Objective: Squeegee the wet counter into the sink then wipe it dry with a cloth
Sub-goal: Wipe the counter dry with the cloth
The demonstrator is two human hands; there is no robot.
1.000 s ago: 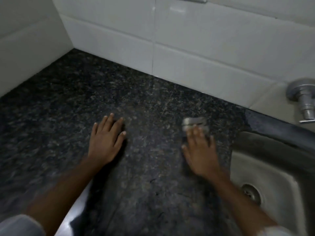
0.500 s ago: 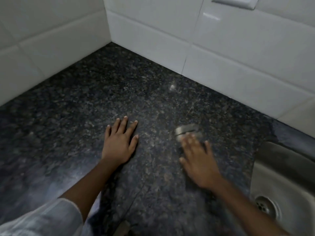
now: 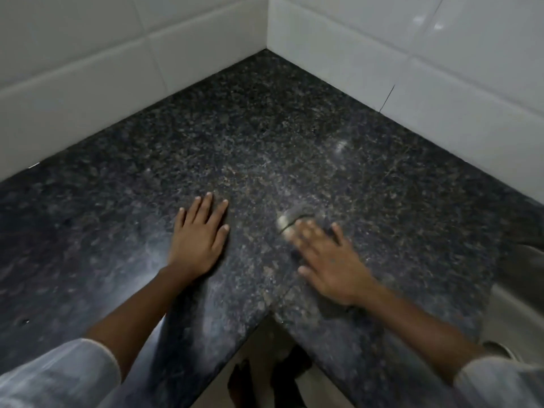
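Observation:
A dark speckled granite counter (image 3: 265, 128) fills the view and bends around a wall corner. My left hand (image 3: 198, 241) lies flat on it, fingers apart, holding nothing. To its right, my right hand (image 3: 329, 260) is blurred and presses down on a small grey cloth (image 3: 290, 217), of which only the far edge shows past my fingertips. A pale smear runs across the stone beyond the cloth. The steel sink (image 3: 518, 275) shows as a strip at the right edge, well to the right of my right hand.
White wall tiles (image 3: 88, 54) rise along the back of both counter runs and meet in the far corner. The counter's front edge forms an inner corner near the bottom middle, with bare feet (image 3: 265, 384) on the floor below it.
My right hand has slid the cloth left, away from the sink. My view has swung left, so the tap is gone and the sink sits at the edge. The left hand stays flat.

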